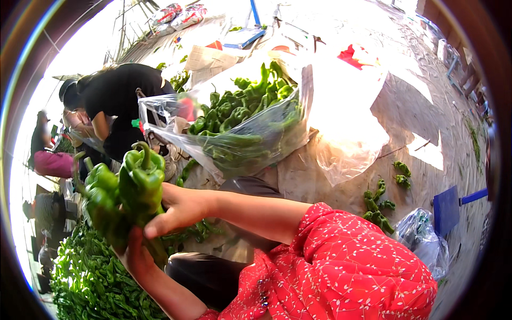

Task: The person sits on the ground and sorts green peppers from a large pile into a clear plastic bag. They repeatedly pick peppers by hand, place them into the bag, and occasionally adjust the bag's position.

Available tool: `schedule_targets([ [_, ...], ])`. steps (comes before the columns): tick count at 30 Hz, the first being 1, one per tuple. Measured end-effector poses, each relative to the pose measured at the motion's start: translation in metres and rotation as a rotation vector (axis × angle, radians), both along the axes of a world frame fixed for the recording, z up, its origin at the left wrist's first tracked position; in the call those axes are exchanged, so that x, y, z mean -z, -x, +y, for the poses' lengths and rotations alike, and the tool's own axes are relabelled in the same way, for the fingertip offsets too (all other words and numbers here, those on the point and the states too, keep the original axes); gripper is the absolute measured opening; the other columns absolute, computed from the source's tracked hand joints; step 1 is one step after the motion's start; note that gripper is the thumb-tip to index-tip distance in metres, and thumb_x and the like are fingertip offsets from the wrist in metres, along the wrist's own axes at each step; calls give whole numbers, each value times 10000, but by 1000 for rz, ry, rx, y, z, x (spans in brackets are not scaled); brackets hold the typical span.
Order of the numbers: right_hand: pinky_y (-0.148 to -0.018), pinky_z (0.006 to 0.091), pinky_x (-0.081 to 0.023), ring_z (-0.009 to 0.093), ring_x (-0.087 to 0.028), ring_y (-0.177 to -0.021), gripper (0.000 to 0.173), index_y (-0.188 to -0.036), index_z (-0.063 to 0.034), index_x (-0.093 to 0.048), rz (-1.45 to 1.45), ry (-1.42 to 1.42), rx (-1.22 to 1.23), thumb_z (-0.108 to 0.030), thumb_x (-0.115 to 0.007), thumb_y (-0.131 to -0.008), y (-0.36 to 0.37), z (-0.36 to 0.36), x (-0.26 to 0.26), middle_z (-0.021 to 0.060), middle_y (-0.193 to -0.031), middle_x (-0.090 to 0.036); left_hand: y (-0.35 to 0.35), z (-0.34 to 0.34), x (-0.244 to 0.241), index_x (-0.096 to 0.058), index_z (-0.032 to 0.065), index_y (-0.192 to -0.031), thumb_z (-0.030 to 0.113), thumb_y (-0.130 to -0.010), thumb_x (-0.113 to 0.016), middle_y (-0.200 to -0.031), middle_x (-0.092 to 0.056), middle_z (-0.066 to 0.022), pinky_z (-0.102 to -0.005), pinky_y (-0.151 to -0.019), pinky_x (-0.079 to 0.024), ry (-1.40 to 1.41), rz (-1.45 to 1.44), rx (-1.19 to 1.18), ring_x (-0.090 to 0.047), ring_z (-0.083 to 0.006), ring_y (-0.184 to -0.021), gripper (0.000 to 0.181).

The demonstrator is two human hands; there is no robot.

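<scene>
Several green peppers (140,186) are bunched between my two hands, with the stem of the front one pointing up. My right hand (182,208) grips the bunch from the side, its thumb lying across the lower part. Below it, my left hand (138,254) holds the bunch from underneath; its fingers are partly hidden behind the peppers. The left part of the bunch is blurred. A large heap of green peppers (100,276) lies below and left of my hands. Past my right hand, a clear plastic bag (256,140) stands open, filled with green peppers (240,106).
A person in dark clothes (124,88) bends over beyond the bag. Other people sit at the far left. Loose peppers (376,204) lie on the ground sheet (296,176) at right, near a crumpled plastic bag (426,240) and a blue flat panel (446,210). Cardboard (210,60) lies behind the bag.
</scene>
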State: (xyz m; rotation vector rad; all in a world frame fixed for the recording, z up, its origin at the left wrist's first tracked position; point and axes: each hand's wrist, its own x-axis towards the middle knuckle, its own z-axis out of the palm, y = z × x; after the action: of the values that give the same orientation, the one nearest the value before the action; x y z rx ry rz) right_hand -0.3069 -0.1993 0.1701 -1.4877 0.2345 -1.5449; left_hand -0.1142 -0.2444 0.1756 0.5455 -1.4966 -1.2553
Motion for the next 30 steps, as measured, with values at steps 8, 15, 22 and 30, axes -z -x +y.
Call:
schedule_targets([
  [8,-1035,366,-370,220,-488,-1191,762,-1365,16,-369,31,-59,364,-430,-694,-839,75,25,26,141,-1279,-528,89,1,-19,-441,7,-1356,92,-707,-781,-1255,-562,-106,-347,-1000,-422,38,-197,314,-552,-220,-1153,737],
  [15,-756,277,-483,88,-578,-834,278,-1027,-83,-631,-31,-364,824,-279,-686,-838,210,58,24,20,-897,-646,231,-25,-53,-350,58,-1422,87,-720,-743,-1227,-559,-80,-310,-951,-450,320,-411,477,-549,-160,-1111,805],
  [22,-697,362,-480,210,-638,-758,437,-978,-74,-603,1408,-878,1022,-472,-645,-802,337,118,1,103,-806,-657,362,-76,-22,-335,74,-1446,63,-704,-779,-1167,-592,-71,-311,-905,-456,293,-620,683,-572,-181,-1032,865],
  [30,-859,329,-476,193,-599,-953,543,-1242,-101,-537,1091,-717,1003,-246,-739,-759,333,171,17,89,-1067,-619,452,-14,50,-313,52,-1435,270,-697,-751,-1119,-640,-200,-389,-924,-482,822,-1177,684,-612,-319,-1055,885],
])
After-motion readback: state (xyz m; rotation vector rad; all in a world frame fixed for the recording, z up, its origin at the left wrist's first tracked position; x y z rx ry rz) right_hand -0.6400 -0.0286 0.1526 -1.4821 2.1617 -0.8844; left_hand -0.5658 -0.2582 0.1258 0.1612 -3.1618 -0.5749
